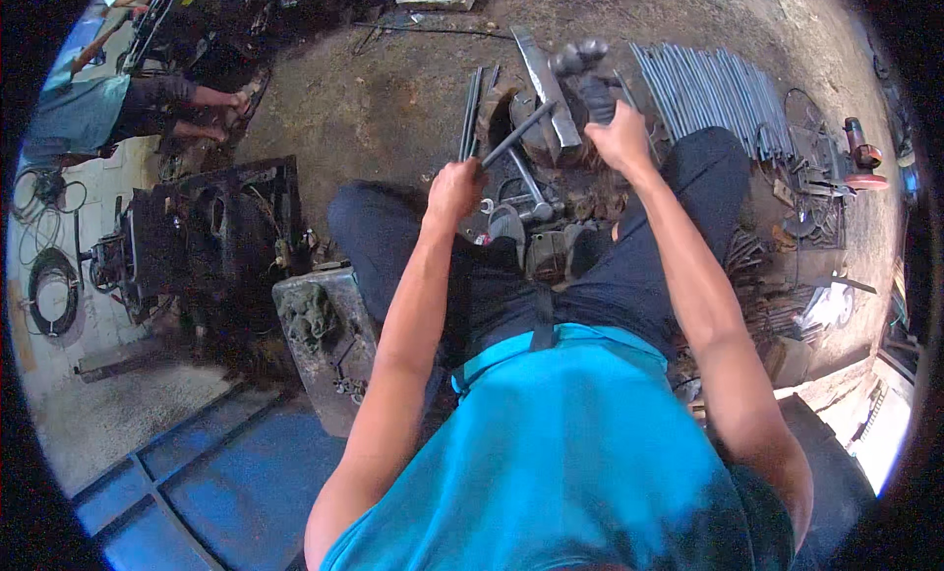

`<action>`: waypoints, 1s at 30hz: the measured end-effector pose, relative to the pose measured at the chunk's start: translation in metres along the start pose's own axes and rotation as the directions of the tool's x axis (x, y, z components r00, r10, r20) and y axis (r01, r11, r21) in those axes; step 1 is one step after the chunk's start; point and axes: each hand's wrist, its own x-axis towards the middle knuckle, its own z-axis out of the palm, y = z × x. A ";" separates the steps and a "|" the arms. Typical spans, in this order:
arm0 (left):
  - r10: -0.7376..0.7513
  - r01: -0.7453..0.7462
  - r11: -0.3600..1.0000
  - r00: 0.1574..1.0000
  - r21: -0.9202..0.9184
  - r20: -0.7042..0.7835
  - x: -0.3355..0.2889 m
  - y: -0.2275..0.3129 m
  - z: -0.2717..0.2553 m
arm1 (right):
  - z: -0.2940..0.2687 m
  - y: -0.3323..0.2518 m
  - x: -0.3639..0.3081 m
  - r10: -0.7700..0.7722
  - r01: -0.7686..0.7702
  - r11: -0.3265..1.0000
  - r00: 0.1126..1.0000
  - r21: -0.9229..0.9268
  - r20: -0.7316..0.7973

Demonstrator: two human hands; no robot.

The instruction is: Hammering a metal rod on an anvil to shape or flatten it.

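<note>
My left hand (457,189) is closed around a dark metal rod (519,133). The rod slants up and to the right, its far end at the edge of a narrow steel anvil block (544,84). My right hand (621,138) grips a hammer, whose dark head (578,57) is smeared by motion just beyond and right of the block. Between my knees, a second hammer (531,187) with a metal handle lies near the base of the block. A small wrench (487,206) is beside it.
Many straight rods (713,99) lie side by side at the right; a few more rods (471,109) lie left of the block. An angle grinder (861,163) stands far right. Dark machinery (211,222) and a metal plate (329,345) are at my left. Another person (108,109) sits upper left.
</note>
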 end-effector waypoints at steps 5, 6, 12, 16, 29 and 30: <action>-0.040 0.041 0.999 0.999 0.025 -0.024 -0.008 0.019 -0.020 | -0.087 -0.074 0.048 -0.405 0.420 0.907 0.845 -0.036 -0.350; -0.044 0.044 0.999 0.999 0.002 -0.028 -0.014 0.020 -0.020 | -0.106 -0.097 0.048 -0.556 0.585 0.803 0.668 -0.111 -0.494; -0.050 0.051 0.999 0.998 0.012 -0.028 -0.013 0.024 -0.027 | -0.104 -0.135 0.029 -0.322 0.580 0.762 0.726 0.289 -0.608; 0.010 -0.010 1.000 1.000 0.019 -0.018 -0.006 0.016 -0.012 | -0.010 0.008 0.002 -0.352 0.366 0.930 0.869 -0.028 -0.347; -0.029 0.029 1.000 0.997 -0.004 -0.065 -0.014 0.024 -0.024 | -0.125 -0.161 0.029 -0.486 0.539 0.843 0.754 -0.008 -0.442; -0.028 0.028 1.000 0.998 -0.001 -0.055 -0.011 0.025 -0.023 | -0.114 -0.162 0.033 -0.449 0.555 0.831 0.620 -0.045 -0.643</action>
